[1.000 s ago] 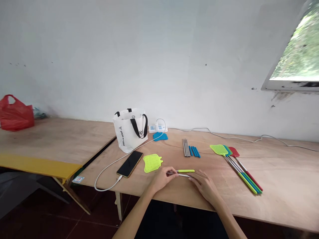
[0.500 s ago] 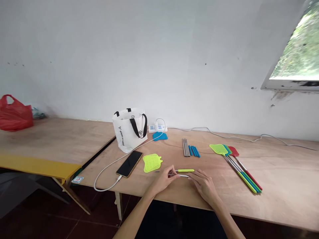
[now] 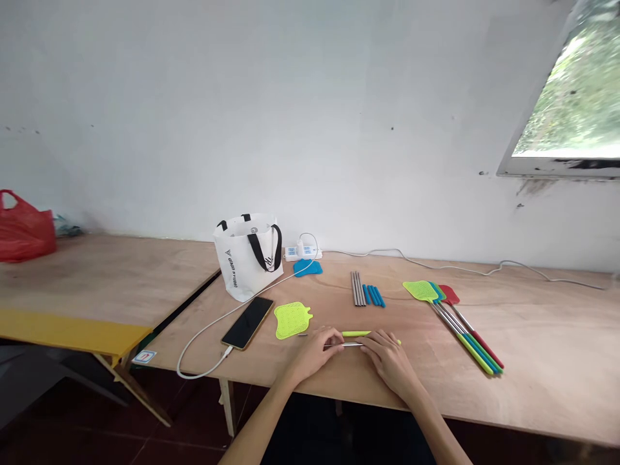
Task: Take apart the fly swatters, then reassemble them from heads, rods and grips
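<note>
My left hand [image 3: 317,350] is closed, thumb and fingers pinching one end of a thin metal rod [image 3: 353,344]. The other end of that rod runs under the fingers of my right hand [image 3: 389,361], which are curled on it over the table. Just behind the rod lies a yellow-green handle [image 3: 356,334], partly covered by my right fingers. A yellow-green fly swatter head [image 3: 293,320] lies flat to the left of my hands. Finished-looking fly swatters [image 3: 477,339] in several colours lie fanned together on the right.
Behind my hands are several metal tubes [image 3: 358,289] and blue handles [image 3: 373,296]. A blue swatter head [image 3: 307,267] lies before a power strip [image 3: 303,252]. Left stand a white bag [image 3: 247,265] and a phone [image 3: 248,323] on a white cable [image 3: 186,352].
My right hand has shifted slightly left, closer to my left hand, and now covers part of the yellow-green handle. The whole view has turned slightly to the right.
</note>
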Motion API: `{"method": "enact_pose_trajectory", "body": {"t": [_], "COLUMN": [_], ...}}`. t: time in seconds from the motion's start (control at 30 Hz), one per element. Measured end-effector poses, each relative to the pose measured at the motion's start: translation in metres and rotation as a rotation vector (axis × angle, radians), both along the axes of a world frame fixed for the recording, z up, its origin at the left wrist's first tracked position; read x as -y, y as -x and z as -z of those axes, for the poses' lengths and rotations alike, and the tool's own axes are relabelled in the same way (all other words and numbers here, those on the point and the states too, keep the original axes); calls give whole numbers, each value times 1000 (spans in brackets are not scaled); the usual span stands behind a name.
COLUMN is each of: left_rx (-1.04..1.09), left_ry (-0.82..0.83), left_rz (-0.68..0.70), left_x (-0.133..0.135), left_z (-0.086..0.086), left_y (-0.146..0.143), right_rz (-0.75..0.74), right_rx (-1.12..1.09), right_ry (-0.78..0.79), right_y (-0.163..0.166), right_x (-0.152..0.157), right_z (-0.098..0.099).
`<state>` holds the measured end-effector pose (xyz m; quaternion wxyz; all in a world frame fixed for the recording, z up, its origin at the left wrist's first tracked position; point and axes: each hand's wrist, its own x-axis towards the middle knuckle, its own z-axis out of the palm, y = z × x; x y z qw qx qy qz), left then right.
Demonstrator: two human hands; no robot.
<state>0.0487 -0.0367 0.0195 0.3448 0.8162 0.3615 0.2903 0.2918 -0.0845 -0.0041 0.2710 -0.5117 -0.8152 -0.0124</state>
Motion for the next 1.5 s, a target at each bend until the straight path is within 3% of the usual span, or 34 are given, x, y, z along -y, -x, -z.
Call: {"method": "enact_pose_trajectory", "body": {"t": [0.27, 0.4, 0.5, 0.7, 0.9, 1.17, 1.5], "left_rx": [-170, -173, -162, -140, -178, -204, -163], "left_ry": [-291, -263, -250, -336, -276, -350, -372], "left_rz": [-110, -116, -106, -266, -186, 40, -117], "left_x": [-5, -7, -7, -7, -6, -2, -9], "left_z": [-5, -1, 1, 4, 3, 1, 15], "left_y": [10, 9, 7, 4, 3, 4, 4], "right_rz": [102, 85, 74, 40, 45, -25, 86], "right_rx": [40, 29, 9, -52, -71, -62, -23], "right_ry": [-78, 17, 2, -3, -31, -26, -45], "right_y": [-1, 0, 0, -1, -1, 1, -2], "right_x": [-2, -3, -2, -4, -4, -2, -4], "right_z": [11, 11, 9, 9, 9, 3, 11]}}
